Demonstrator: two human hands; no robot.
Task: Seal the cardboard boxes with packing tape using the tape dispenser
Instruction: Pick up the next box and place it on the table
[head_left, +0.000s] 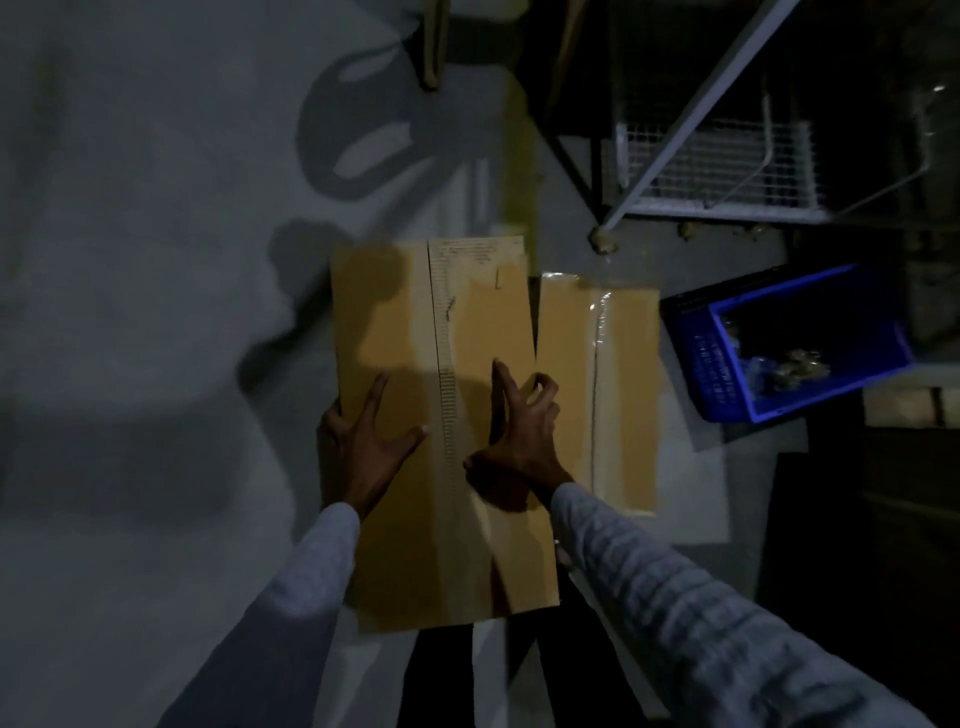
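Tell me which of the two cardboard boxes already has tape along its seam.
The smaller box on the right, beside the blue crate: shiny clear tape runs along its seam. The box under both hands shows a bare seam.

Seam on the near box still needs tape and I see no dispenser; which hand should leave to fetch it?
Probably right hand: only its fingertips touch the near box; left hand lies flat, steadying it.

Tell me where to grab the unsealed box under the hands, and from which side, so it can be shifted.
Grip the unsealed box by its two long outer edges, one hand from each side. The left hand already sits at the left edge; the right hand rests on the top near the right edge. The top flaps meet at an untaped centre seam, so lifting there would likely open them.
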